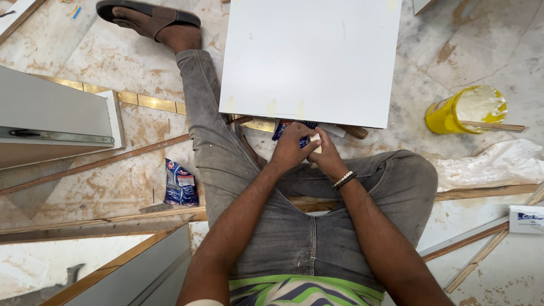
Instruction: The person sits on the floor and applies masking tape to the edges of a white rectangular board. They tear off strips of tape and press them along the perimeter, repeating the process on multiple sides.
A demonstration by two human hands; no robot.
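I sit on the floor in grey jeans with one leg stretched out. My left hand (290, 148) and my right hand (325, 154) meet just under the near edge of a large white board (310, 59). Both hands close around a small pale object (315, 141), partly hidden by my fingers. A blue packet (282, 129) lies under my left hand at the board's edge. A beaded bracelet is on my right wrist.
A yellow tub of white glue (464, 109) with a stick across it stands at the right. Another blue packet (181, 183) lies left of my leg. Grey panels (54, 116), wooden strips (90, 165), a brass strip and crumpled plastic (493, 164) surround me.
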